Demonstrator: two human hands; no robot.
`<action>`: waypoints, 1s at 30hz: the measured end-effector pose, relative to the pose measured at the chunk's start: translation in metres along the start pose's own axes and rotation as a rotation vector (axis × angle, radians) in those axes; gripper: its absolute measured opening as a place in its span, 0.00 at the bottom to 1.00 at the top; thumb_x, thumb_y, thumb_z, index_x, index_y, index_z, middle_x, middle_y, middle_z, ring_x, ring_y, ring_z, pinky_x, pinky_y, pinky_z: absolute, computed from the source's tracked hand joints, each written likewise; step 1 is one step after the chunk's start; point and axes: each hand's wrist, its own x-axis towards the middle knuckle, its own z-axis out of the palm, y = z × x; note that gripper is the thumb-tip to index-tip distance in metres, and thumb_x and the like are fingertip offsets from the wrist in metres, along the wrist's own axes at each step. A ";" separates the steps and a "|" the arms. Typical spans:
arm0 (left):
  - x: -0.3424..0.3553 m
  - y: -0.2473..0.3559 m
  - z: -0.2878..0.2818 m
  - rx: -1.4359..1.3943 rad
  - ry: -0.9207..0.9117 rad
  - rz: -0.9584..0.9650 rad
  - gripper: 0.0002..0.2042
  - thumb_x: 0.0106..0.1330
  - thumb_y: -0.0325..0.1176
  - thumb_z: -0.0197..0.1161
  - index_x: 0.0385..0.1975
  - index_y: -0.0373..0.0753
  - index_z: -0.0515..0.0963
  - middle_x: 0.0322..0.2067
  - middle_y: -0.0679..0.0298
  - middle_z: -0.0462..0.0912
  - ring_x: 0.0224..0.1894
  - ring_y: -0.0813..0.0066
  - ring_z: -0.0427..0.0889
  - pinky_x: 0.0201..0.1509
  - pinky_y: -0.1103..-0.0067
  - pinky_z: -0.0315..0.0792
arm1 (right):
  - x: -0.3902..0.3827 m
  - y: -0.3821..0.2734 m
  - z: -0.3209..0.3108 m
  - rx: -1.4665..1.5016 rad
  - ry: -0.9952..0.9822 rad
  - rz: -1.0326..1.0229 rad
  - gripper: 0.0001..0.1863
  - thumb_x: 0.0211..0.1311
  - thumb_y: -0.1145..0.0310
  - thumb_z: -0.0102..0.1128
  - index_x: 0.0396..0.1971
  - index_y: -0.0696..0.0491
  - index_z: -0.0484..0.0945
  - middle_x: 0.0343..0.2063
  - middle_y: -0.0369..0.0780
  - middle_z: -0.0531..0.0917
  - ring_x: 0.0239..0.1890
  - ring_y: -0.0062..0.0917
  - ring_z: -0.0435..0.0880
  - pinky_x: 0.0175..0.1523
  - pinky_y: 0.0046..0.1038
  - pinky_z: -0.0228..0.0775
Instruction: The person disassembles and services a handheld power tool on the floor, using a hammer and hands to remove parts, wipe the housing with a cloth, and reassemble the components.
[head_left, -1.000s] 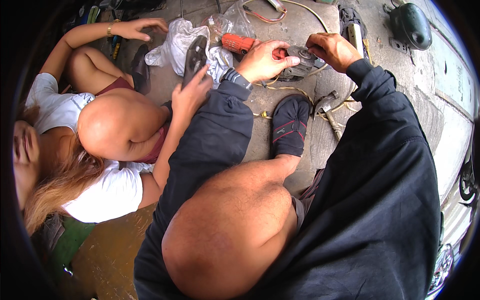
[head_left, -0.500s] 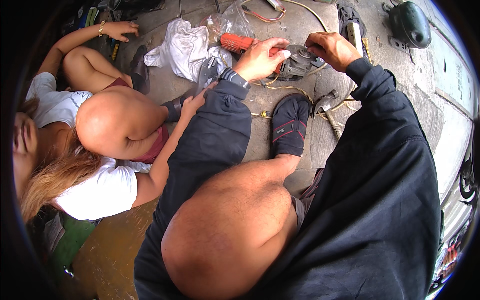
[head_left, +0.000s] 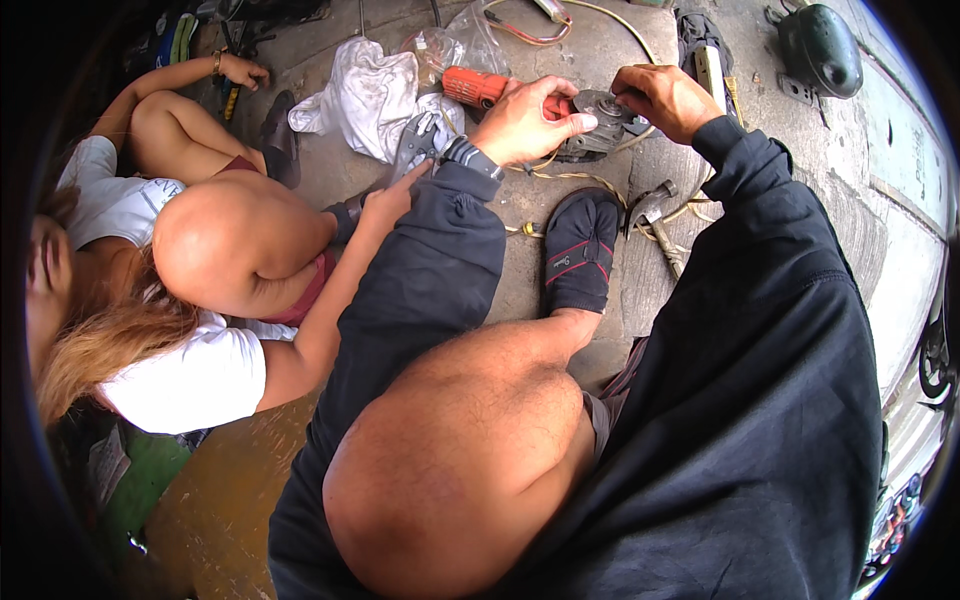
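An orange angle grinder (head_left: 470,85) lies on the pavement ahead of me, its dark disc-and-guard end (head_left: 592,145) toward the right. My left hand (head_left: 523,122) is closed over the grinder's body, the thumb stretched along its dark head. At the other side of that head, my right hand (head_left: 660,100) is closed in a pinch, fingertips near the round metal part on top. Whatever sits between those fingertips is hidden.
A co-worker's hand (head_left: 385,205) holds a grey tool (head_left: 418,140) beside my left sleeve. Around the grinder are a white cloth (head_left: 365,95), a hammer (head_left: 655,205), a yellowish cord (head_left: 560,177) and a white power strip (head_left: 709,75). A dark round compressor (head_left: 820,50) stands at the far right.
My left thumb has slid a little right and nearer to me along the grinder's head. My right hand stays nearly still. The co-worker's far hand has shifted slightly left.
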 end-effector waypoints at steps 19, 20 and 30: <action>0.002 0.015 0.001 0.188 0.011 0.029 0.19 0.68 0.44 0.63 0.54 0.42 0.78 0.48 0.60 0.85 0.52 0.67 0.82 0.60 0.72 0.72 | 0.003 -0.001 -0.003 -0.009 -0.027 -0.067 0.08 0.59 0.77 0.61 0.38 0.56 0.77 0.33 0.45 0.82 0.38 0.44 0.83 0.45 0.38 0.75; 0.002 0.015 0.000 0.194 0.011 0.034 0.19 0.68 0.44 0.63 0.54 0.42 0.78 0.48 0.60 0.85 0.52 0.66 0.82 0.60 0.72 0.72 | 0.004 -0.001 -0.003 -0.006 -0.028 -0.075 0.08 0.59 0.78 0.61 0.38 0.56 0.77 0.34 0.45 0.82 0.38 0.44 0.83 0.45 0.38 0.75; -0.010 0.007 -0.005 0.257 0.038 0.061 0.19 0.68 0.44 0.64 0.54 0.42 0.78 0.47 0.59 0.85 0.52 0.65 0.82 0.60 0.71 0.71 | 0.007 -0.001 -0.001 -0.040 -0.050 -0.061 0.09 0.56 0.81 0.60 0.38 0.55 0.77 0.35 0.45 0.83 0.40 0.44 0.84 0.47 0.37 0.75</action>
